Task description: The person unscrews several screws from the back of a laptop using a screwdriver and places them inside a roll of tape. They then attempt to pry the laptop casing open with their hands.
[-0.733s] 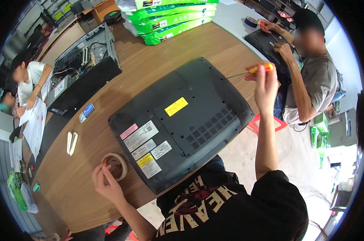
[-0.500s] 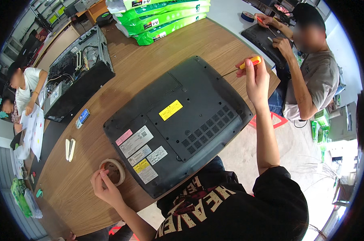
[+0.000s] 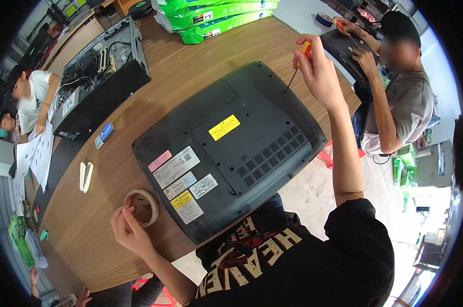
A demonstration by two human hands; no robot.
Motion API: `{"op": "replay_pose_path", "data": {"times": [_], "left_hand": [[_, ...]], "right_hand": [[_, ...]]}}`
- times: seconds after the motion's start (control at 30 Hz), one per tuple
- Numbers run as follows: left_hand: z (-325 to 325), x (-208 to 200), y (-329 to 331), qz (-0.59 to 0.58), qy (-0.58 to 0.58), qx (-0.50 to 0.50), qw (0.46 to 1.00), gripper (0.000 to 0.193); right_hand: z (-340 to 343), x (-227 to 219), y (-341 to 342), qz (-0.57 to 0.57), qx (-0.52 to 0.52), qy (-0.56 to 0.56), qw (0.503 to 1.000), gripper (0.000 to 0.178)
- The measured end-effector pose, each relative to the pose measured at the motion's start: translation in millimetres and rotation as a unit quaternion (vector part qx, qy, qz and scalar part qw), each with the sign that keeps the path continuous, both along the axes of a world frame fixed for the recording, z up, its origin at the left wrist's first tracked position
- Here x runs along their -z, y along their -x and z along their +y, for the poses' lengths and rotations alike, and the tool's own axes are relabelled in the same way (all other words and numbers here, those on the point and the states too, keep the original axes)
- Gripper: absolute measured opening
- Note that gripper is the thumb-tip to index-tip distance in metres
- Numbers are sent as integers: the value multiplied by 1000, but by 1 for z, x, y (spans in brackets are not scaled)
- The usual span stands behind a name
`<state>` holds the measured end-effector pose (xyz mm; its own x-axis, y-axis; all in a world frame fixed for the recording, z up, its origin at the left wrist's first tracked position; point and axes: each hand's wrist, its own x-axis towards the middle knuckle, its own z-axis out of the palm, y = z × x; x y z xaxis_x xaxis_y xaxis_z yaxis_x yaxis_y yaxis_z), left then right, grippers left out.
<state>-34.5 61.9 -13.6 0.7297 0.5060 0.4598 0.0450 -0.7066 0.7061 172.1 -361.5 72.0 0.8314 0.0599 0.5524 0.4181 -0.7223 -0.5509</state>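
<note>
A black laptop lies bottom side up on the wooden table, with several labels and a vent grid on its base. My right hand is closed around the yellow-and-red handle of a screwdriver. The screwdriver's thin shaft slants down, and its tip meets the laptop base close to the far right edge. My left hand hovers by a roll of tape left of the laptop. Its thumb and fingertips are pinched together; whatever may be between them is too small to name.
Left of the laptop lie a white folding tool and a small blue-and-white packet. An opened computer case stands beyond them. Green paper packs are stacked at the back. A co-worker handles another laptop at the right.
My right hand has swung the screwdriver from a low slant to a steeper one, its tip now on the laptop's base. My left hand stays pinched near the tape roll. The view has shifted slightly.
</note>
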Motion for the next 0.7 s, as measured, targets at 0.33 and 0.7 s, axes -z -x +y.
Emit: {"op": "replay_pose_path", "data": {"times": [0.33, 0.7], "left_hand": [[8, 11, 2, 1, -26, 17, 1000, 22], [6, 4, 4, -1, 1, -11, 1000, 21]], "right_hand": [[-1, 1, 13, 23, 17, -35, 999, 18], [-3, -5, 13, 62, -62, -46, 995, 11]]}}
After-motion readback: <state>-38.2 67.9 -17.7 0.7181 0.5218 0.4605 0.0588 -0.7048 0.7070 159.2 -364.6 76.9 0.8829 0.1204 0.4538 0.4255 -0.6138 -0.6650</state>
